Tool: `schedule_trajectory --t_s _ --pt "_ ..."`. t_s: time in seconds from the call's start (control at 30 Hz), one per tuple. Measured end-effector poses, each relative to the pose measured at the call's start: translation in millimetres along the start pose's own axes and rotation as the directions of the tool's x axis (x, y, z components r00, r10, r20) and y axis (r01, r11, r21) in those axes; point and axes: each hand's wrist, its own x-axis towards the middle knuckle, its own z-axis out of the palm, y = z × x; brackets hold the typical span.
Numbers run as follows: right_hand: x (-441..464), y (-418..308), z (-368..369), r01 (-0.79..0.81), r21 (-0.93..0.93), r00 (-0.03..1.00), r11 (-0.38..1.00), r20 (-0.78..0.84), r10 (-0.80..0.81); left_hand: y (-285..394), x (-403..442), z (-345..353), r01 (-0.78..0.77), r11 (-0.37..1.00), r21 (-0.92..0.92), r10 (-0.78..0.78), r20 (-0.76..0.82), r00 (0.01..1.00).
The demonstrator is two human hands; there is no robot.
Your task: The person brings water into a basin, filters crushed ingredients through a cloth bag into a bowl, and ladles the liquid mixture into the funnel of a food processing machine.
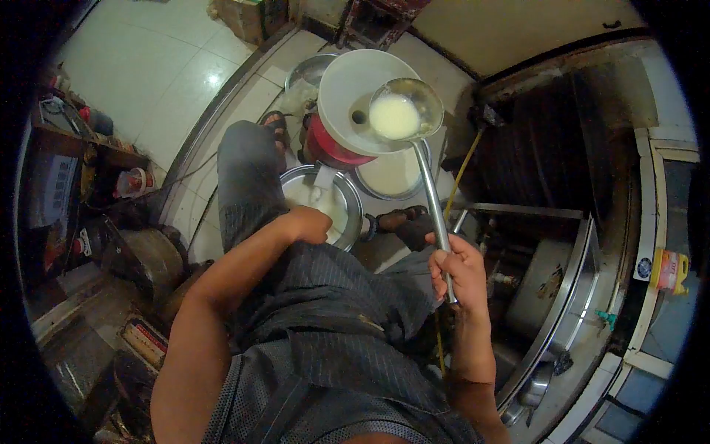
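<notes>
My right hand point(458, 268) is closed around the long metal handle of a ladle point(433, 200). The ladle's round bowl holds pale, milky liquid point(396, 117) and is over the right side of a wide white hopper point(344, 85) with a dark hole in its base. Beneath the hopper is a red machine body point(329, 144) with a white spout point(323, 177) above a steel basin point(356, 203) containing whitish stuff. My left hand point(310, 223) is at the basin's near edge, fingers curled; their tips and anything in them are hidden. A second metal container point(392, 174) of pale liquid stands under the ladle.
Another steel bowl point(307, 68) lies behind the hopper. A metal-framed stand point(569, 274) and a yellow hose point(467, 170) are at right. Cluttered shelves point(89, 133) and a dark round vessel point(144, 259) fill the left. A yellow container point(671, 271) is at far right.
</notes>
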Motion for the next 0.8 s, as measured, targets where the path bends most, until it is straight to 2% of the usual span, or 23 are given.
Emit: schedule_trajectory --t_s 0.8 --pt "2.7 6.8 -2.2 0.035 0.004 0.999 0.999 -0.022 -0.035 -1.0 0.6 2.1 -0.020 1.000 -0.003 0.019 -0.038 0.999"
